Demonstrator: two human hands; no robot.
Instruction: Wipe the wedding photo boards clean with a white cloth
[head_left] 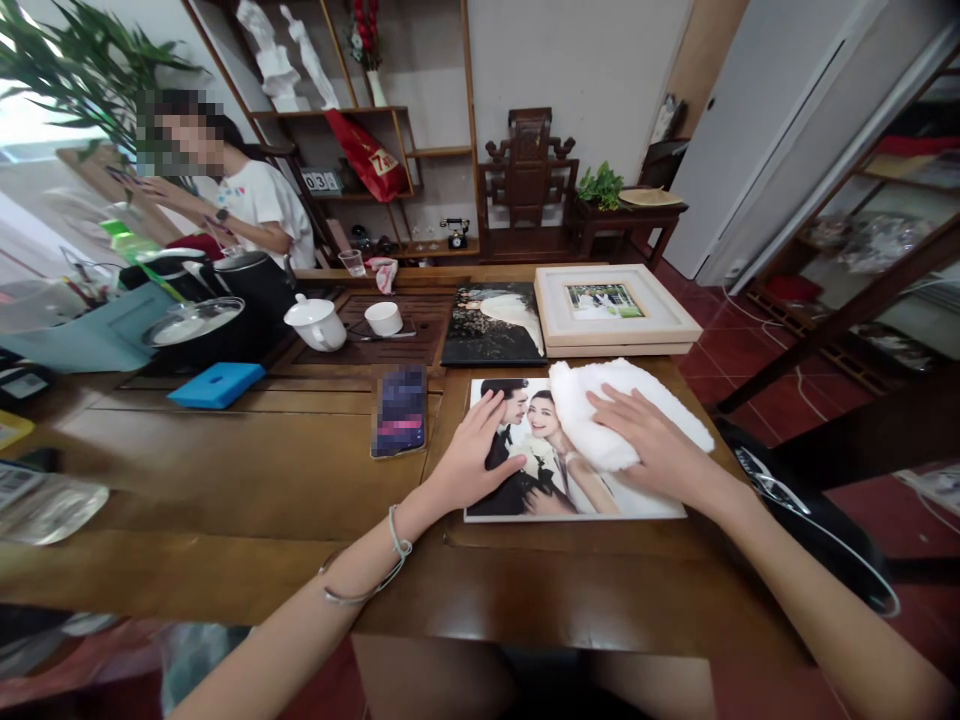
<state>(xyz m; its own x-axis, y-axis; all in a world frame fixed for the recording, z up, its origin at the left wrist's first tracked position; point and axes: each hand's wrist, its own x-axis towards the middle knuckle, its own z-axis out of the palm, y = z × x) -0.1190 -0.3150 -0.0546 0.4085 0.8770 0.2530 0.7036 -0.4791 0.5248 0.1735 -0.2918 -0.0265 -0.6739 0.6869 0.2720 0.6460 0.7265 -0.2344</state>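
A wedding photo print [540, 470] lies flat on the wooden table [247, 470] in front of me. My left hand [474, 452] rests flat on its left edge, fingers stretched out. My right hand [651, 440] presses flat on a white cloth [600, 405] that lies over the print's upper right part. Neither hand grips anything; the cloth is only under my right palm.
A phone [399, 410] lies left of the print. Behind it are a dark photo panel [491, 325] and a white framed photo [611, 310]. A tea tray with teapot [316, 323] and cup [384, 318], a blue box [216, 384] and a seated person [240, 200] are at the back left.
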